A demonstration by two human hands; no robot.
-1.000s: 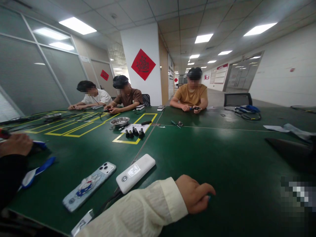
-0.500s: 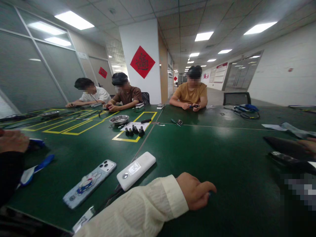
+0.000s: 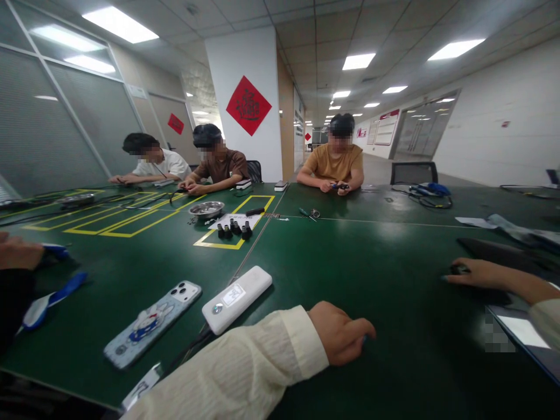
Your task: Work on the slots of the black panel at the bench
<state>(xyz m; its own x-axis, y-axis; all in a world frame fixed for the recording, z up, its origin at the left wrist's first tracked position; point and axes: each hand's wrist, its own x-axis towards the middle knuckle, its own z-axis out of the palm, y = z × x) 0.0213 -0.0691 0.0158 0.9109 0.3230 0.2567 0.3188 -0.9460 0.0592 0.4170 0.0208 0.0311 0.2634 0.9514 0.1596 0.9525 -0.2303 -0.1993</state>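
My left hand [image 3: 339, 335], in a cream sleeve, rests low over the green table [image 3: 394, 251] with its fingers curled together. A bluish spot shows at the fingertips; whether anything is held there I cannot make out. At the right, my right hand [image 3: 479, 273] reaches in from the edge, its fingers closed round a small black object [image 3: 459, 269]. Beneath and behind it lies a flat dark item [image 3: 494, 251]. Close to the right forearm is a device with a lit screen [image 3: 522, 326]. Beside my left sleeve lie a white power bank [image 3: 238, 298] and a phone in a cartoon case [image 3: 153, 326].
Farther off stand several black cylindrical parts [image 3: 234, 228] on paper, near a metal bowl [image 3: 207, 210]. A screwdriver [image 3: 307, 214] lies mid-table. Three people sit across the table. A co-worker's hand [image 3: 20, 252] in a dark sleeve is at the left, above a blue-and-white item [image 3: 52, 300].
My right hand has come into view from the right edge, with a small black object in its fingers. My left hand stays curled in place; the whole view has shifted slightly.
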